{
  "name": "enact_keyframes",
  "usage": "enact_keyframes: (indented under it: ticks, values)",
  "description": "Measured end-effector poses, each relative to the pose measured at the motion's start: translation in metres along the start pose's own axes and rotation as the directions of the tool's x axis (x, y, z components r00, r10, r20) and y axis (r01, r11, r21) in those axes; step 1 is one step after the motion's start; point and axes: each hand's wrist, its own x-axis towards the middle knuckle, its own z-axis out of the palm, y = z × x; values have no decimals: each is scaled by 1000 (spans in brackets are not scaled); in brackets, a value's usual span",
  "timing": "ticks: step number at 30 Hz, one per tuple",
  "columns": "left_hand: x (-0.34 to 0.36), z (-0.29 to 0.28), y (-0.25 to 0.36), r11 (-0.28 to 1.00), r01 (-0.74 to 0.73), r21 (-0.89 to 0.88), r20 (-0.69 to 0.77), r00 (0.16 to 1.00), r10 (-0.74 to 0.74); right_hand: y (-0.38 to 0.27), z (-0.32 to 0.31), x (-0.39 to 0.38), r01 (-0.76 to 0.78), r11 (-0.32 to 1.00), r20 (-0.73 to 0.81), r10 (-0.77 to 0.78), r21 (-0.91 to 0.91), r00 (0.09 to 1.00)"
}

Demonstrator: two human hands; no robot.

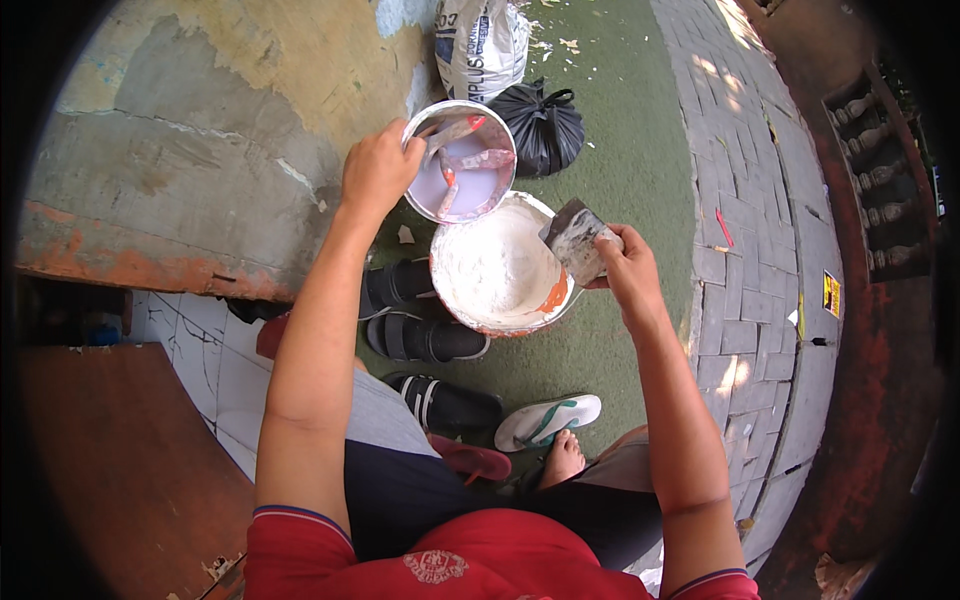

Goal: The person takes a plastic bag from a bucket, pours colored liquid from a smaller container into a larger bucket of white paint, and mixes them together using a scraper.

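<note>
"Red shirt [510, 555] fills the lower edge. What does the left hand [380, 170] hold?"

"Small bucket [497, 135], white-rimmed, with pale lilac liquid and spattered, red-marked tools [482, 160] inside. Its left rim sits between thumb and fingers, clamped on it."

"And the right hand [632, 268]?"

"Scraper [577, 240]: broad, dark grey, smeared whitish. Thumb and fingers pinch its right end, so the blade juts leftward from them, over the right rim of the big bucket [553, 296]."

"How does that one look?"

"White paste [490, 262] inside, an orange patch on the wall, green mat [625, 130] around it."
</note>
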Motion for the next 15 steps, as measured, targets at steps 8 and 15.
enact_keyframes:
  ticks: [8,15]
  values:
    - [-1,-2,12,999,-31,38,-4,1000,31,2,-1,2,-10,1000,11,10,-28,1000]
    - [-2,0,17,998,-58,-18,17,998,58,3,0,3,1,1000,11,0,-25,1000]
